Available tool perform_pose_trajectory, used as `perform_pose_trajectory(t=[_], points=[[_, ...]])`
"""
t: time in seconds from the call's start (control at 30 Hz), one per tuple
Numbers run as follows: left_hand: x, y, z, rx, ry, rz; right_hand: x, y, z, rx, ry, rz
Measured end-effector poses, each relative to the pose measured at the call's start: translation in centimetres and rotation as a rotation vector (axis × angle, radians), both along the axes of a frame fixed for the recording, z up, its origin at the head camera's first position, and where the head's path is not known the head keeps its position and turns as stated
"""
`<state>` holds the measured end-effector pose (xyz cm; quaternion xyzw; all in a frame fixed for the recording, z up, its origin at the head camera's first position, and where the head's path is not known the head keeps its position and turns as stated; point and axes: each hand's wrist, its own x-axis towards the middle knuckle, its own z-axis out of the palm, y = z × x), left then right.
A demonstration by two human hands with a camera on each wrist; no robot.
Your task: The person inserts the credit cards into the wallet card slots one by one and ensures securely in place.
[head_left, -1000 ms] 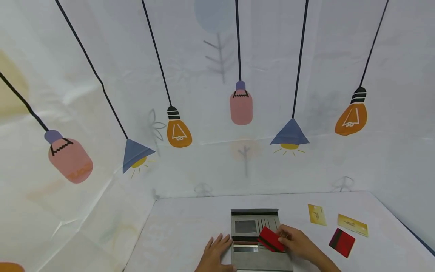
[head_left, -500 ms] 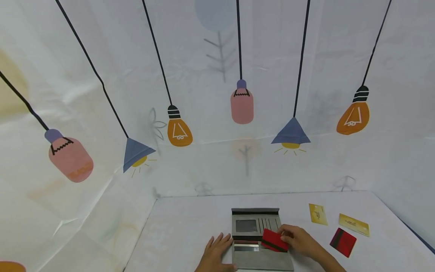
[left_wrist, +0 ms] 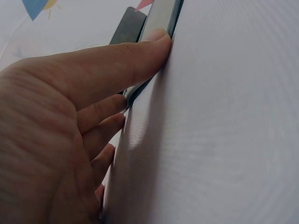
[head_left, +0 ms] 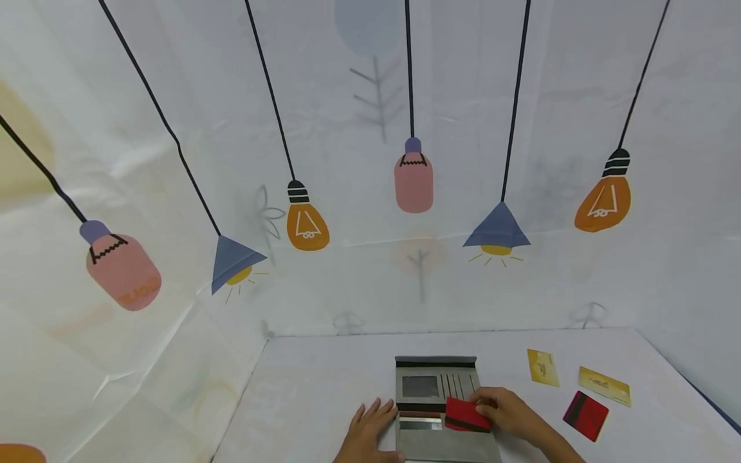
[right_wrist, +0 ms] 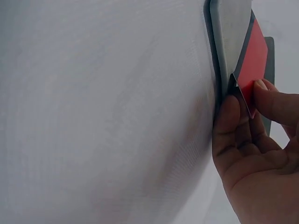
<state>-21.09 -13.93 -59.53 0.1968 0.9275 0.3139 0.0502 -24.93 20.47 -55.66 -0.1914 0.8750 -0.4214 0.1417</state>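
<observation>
A grey wallet (head_left: 446, 446) lies unfolded on the white table, with a clear window and several card slots in its far half. My right hand (head_left: 505, 411) pinches a red card (head_left: 463, 411) with a dark stripe. The card lies over the right side of the wallet's near half. In the right wrist view, thumb and fingers grip the card (right_wrist: 254, 58) at the wallet's edge; whether its lower edge sits inside a slot is unclear. My left hand (head_left: 367, 437) rests at the wallet's left side, fingers spread, the thumb (left_wrist: 156, 44) touching the near part of that edge.
To the right lie a gold card (head_left: 543, 368), a second gold card (head_left: 604, 386) and another red card (head_left: 586, 416) with a dark stripe. A white sheet (head_left: 347, 289) printed with lamps hangs behind and left of the table.
The red card has turned from a slant to nearly level and shifted slightly right and nearer, with my right hand still pinching it. My left hand has stayed by the wallet.
</observation>
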Motion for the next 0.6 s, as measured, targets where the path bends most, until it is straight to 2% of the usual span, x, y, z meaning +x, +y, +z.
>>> perform_pose_trajectory(t=[0.27, 0.6], points=[[0.10, 0.14, 0.13, 0.002, 0.014, -0.005, -0.07, -0.29, 0.31, -0.006, -0.026, 0.038], [-0.03, -0.02, 0.47, -0.005, -0.022, -0.012, 0.24, -0.67, 0.33, -0.011, -0.063, -0.014]])
